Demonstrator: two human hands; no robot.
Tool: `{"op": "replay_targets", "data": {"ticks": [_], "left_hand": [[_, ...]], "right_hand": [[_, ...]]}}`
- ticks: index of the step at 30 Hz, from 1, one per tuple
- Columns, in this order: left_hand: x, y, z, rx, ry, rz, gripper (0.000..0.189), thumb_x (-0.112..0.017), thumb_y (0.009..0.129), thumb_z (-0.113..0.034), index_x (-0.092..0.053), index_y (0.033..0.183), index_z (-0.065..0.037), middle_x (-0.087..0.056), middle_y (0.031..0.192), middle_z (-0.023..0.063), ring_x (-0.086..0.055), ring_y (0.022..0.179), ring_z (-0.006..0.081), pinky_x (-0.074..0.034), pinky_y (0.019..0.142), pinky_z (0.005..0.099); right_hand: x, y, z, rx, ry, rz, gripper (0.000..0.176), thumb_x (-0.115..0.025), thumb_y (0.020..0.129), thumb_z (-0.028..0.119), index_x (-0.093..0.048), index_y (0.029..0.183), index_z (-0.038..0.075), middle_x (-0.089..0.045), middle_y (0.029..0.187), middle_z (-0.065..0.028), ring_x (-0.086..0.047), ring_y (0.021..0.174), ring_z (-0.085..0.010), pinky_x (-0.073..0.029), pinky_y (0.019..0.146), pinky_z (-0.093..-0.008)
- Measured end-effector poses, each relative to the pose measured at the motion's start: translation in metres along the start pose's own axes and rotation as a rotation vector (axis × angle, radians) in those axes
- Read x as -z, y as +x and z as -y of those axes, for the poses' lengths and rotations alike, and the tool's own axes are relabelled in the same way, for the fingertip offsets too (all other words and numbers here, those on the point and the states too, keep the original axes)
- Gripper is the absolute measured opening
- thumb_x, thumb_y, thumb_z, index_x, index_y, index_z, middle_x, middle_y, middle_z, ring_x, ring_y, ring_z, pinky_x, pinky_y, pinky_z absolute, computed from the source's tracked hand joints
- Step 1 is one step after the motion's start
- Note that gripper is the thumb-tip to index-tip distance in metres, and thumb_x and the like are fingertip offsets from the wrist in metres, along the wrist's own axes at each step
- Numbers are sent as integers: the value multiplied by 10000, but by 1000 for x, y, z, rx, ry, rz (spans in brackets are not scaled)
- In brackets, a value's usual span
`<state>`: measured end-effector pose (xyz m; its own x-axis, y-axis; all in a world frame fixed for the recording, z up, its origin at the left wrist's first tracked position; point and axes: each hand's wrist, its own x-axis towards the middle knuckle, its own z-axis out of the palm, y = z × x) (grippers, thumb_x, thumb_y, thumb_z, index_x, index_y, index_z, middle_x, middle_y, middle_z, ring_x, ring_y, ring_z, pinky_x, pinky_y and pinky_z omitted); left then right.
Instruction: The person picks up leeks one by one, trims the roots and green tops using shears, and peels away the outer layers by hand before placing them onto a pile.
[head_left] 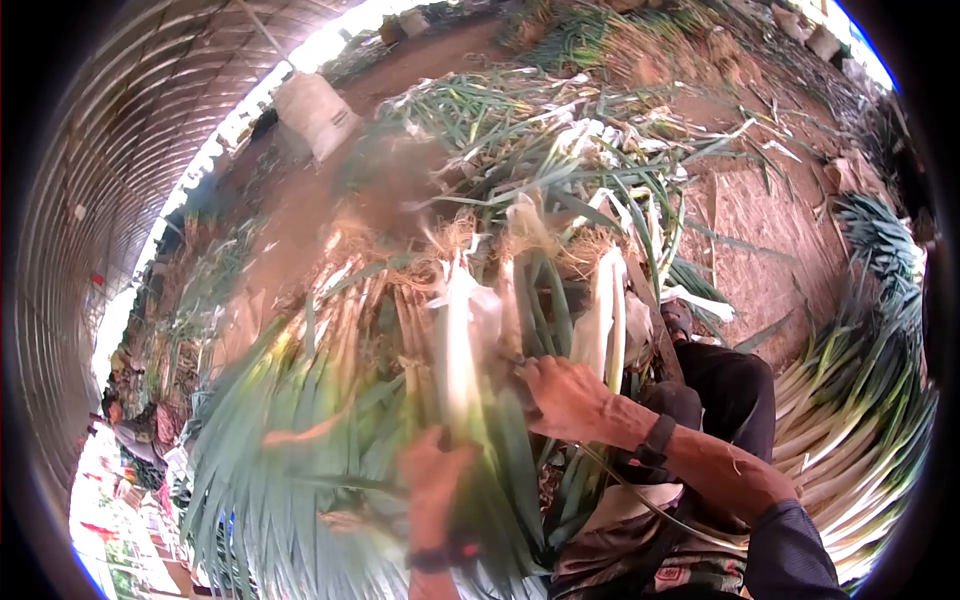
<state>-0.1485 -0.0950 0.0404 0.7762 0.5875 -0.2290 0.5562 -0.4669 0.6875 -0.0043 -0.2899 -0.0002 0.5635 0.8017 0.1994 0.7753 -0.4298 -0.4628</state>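
Observation:
My left hand (435, 485), smeared by motion, closes around the green leaves of a long green onion. Its white stalk (460, 325) points away from me, with stringy roots at the far end. A pale, filmy layer of skin hangs beside that stalk. To the right, my right hand (570, 400) is closed, thumb and fingers pressed together near the stalk; what they pinch is hidden. Under and left of my left hand lies a thick pile of green onions (340, 290), roots away from me. Another white stalk (603, 315) stands out just beyond my right hand.
Trimmed leaves and peelings (570, 140) cover the ground ahead. A brown flat sheet (765, 260) lies at right, above a large bundle of green onions (860, 420). A whitish sack (315, 112) stands at back left. A thin curved strip (650, 503) crosses before my lap.

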Motion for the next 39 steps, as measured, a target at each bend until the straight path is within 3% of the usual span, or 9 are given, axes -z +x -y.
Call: {"op": "replay_targets", "data": {"ticks": [2,3,12,19,22,30,34,39], "left_hand": [[-11,13,36,-22,25,29,368,-805,728,-184,-739,1028,20,-760,916,112,-682,779,171,-538,743,326],[-22,15,56,-194,117,-61,345,-811,739,-169,-737,1022,15,-763,910,100,-682,754,152,-538,706,316],[-25,-2,32,-47,-165,8,281,-804,788,-110,-723,1024,21,-754,868,75,-662,739,130,-529,697,297],[15,-20,9,-15,-234,40,337,-825,754,-151,-729,1027,22,-758,897,92,-663,777,161,-526,738,323],[19,-13,12,37,-192,38,358,-814,732,-145,-726,1029,33,-758,916,103,-668,796,184,-524,752,326],[12,-10,16,12,-158,14,367,-811,727,-127,-715,1027,62,-746,894,105,-662,761,174,-527,728,317],[5,0,35,74,-225,50,375,-803,733,-104,-720,1069,39,-745,905,89,-662,771,171,-533,743,312],[-17,13,78,64,-258,13,437,-786,749,-99,-700,1161,18,-742,985,84,-664,861,159,-526,809,298]], "right_hand": [[11,-3,-1,14,55,15,456,-747,764,263,-561,1013,-71,-613,847,-198,-663,754,-362,-561,660,-484],[29,-8,6,79,93,7,454,-748,760,271,-554,1007,-57,-622,837,-192,-665,738,-373,-566,664,-479],[79,-70,22,108,109,525,636,-801,760,394,-549,1115,-71,-626,888,-224,-668,810,-413,-548,702,-473],[67,-93,40,180,164,379,716,-796,746,403,-551,1190,-103,-630,953,-231,-671,879,-413,-560,728,-478],[56,-98,43,172,174,460,677,-788,750,384,-556,1154,-107,-626,920,-236,-671,842,-417,-558,697,-486],[44,-106,45,219,182,396,601,-776,753,336,-554,1091,-110,-610,847,-233,-660,730,-414,-544,623,-490],[27,-104,37,225,158,290,620,-781,732,330,-554,1095,-117,-602,825,-224,-646,696,-413,-530,597,-488],[23,-85,34,119,162,350,700,-790,706,334,-539,1160,-137,-602,904,-237,-650,793,-418,-536,654,-487]]}}
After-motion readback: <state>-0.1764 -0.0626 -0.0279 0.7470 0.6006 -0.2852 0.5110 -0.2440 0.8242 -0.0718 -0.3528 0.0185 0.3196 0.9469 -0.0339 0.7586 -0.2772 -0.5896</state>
